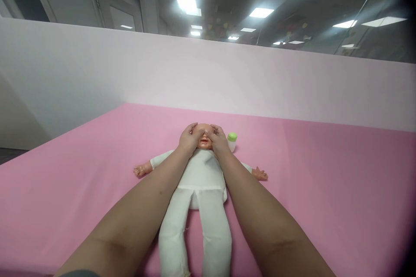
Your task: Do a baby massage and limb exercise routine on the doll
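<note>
A baby doll (203,173) lies on its back with its head away from me, its body of white cloth and its arms spread out. My left hand (190,137) curves round the left side of the doll's head, and my right hand (219,138) cups the other side. Both thumbs rest on the upper face near the eyes, which they cover. Between my palms the doll's mouth and chin show. Just right of my right hand stands a small container with a green lid (232,137), partly hidden behind the hand.
Beneath the doll is a pink padded surface (318,181). A pale wall or raised side (227,78) runs along its far edge and continues at the left. Beyond it are a door (117,6) and lit ceiling panels.
</note>
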The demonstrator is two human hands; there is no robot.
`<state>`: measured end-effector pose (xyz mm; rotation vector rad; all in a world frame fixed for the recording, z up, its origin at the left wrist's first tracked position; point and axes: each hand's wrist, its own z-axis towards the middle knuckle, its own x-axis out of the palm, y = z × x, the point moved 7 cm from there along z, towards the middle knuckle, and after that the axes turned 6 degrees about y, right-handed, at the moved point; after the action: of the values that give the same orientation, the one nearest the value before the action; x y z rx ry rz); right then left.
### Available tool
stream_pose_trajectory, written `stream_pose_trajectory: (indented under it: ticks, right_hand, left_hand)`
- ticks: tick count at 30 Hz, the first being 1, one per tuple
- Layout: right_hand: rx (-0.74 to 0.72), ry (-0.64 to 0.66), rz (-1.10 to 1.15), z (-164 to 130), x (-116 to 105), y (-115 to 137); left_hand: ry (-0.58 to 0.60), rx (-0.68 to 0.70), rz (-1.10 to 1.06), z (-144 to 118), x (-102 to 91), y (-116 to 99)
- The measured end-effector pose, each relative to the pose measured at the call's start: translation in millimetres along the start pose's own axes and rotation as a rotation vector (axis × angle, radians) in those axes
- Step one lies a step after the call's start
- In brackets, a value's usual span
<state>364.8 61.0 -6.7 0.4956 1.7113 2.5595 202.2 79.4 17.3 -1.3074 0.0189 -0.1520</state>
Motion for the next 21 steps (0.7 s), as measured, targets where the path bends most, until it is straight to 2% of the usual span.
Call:
stream_pose_trajectory:
  ticks: [4,11,21]
  right_hand:
    - [0.023,-0.028,-0.018,0.5,-1.4,-1.5]
    - [0.109,-0.057,0.066,4.3,-0.9,-9.1]
    - [0.146,-0.053,0.116,9.5,-5.2,-18.9]
  left_hand:
    - [0.001,-0.027,-0.078,3.8,1.3,5.0]
    - [0.024,-0.172,-0.305,-0.4,5.6,7.2]
    - [-0.035,-0.214,-0.317,-0.6,2.9,8.5]
